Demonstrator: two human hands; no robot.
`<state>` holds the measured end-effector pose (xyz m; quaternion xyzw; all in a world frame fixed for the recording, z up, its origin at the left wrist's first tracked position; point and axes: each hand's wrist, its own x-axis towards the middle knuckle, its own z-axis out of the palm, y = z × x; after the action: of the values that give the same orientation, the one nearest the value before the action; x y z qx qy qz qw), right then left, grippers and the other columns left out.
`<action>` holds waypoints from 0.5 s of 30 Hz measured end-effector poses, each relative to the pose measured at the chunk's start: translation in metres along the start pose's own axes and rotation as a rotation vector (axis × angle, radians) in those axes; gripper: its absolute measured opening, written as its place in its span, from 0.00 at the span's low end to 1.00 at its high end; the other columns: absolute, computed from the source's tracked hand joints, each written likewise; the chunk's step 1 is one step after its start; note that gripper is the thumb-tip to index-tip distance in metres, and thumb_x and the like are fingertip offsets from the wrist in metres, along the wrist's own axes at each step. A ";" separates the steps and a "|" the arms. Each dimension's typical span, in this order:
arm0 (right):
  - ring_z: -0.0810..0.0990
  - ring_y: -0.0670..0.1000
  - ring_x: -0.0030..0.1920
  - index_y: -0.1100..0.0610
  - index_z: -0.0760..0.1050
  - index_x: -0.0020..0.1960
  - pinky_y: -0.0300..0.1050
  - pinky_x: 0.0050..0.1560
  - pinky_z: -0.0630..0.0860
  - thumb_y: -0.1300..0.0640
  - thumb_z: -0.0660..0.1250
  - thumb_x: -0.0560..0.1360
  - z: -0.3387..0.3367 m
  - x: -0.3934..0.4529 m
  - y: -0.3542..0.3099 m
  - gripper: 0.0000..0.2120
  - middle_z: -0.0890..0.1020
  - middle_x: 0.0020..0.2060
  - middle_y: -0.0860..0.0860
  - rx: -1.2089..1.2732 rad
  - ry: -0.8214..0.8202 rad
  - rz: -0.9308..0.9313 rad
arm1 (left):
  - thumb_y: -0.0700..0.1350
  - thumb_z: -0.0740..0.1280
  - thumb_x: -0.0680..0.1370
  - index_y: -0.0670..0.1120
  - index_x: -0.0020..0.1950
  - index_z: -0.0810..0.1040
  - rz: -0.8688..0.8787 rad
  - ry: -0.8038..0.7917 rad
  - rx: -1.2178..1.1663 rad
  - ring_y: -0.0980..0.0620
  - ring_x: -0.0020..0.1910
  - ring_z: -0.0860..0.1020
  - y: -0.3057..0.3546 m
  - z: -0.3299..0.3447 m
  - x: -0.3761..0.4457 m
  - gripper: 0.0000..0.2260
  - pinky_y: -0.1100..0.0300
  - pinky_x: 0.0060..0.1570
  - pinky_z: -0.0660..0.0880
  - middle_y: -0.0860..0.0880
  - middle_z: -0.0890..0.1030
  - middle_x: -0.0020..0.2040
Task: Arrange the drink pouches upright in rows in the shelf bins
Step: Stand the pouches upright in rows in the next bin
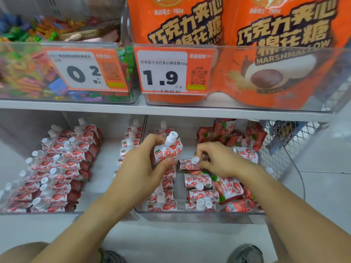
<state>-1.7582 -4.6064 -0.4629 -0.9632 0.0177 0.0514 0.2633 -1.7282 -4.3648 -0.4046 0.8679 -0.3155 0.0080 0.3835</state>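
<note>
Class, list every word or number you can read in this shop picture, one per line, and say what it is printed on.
"1.9": right price tag.
"0 2": left price tag; any decimal point is unclear.
"MARSHMALLOW": orange bags, partly hidden by the bin front.
"1904": top of the orange bags.
Chinese print on the tags, bags and drink pouch in the left hand: not transcribed.
QR codes, barcode: too small.

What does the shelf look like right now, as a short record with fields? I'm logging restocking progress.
left hand: left hand grips an upright pouch
right hand: right hand pinches a lying pouch near its cap
left bin: left bin holds pouches in neat rows
right bin: right bin has one row at its left, loose pouches elsewhere
shelf above: marshmallow bags, price tag reads 1.9
</note>
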 end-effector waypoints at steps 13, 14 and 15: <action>0.82 0.54 0.47 0.48 0.80 0.52 0.58 0.50 0.79 0.51 0.69 0.76 -0.013 -0.008 0.001 0.05 0.83 0.46 0.50 -0.059 -0.309 -0.009 | 0.44 0.73 0.74 0.48 0.60 0.75 -0.031 -0.102 0.031 0.54 0.59 0.76 0.006 0.046 0.050 0.16 0.69 0.49 0.66 0.52 0.81 0.58; 0.82 0.53 0.45 0.47 0.80 0.49 0.58 0.49 0.79 0.51 0.68 0.76 -0.012 -0.006 0.004 0.03 0.83 0.44 0.49 -0.032 -0.325 -0.002 | 0.43 0.74 0.73 0.47 0.60 0.76 -0.036 -0.128 0.037 0.53 0.59 0.76 0.007 0.052 0.054 0.17 0.69 0.50 0.66 0.51 0.80 0.58; 0.82 0.50 0.43 0.46 0.80 0.47 0.57 0.49 0.79 0.51 0.69 0.76 -0.014 -0.007 0.006 0.02 0.84 0.43 0.47 0.013 -0.333 0.013 | 0.43 0.74 0.73 0.46 0.61 0.76 -0.042 -0.159 0.044 0.52 0.59 0.77 0.006 0.057 0.058 0.18 0.67 0.52 0.68 0.51 0.80 0.58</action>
<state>-1.7646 -4.6182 -0.4531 -0.9395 -0.0197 0.2119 0.2683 -1.6980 -4.4380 -0.4261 0.8804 -0.3267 -0.0620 0.3380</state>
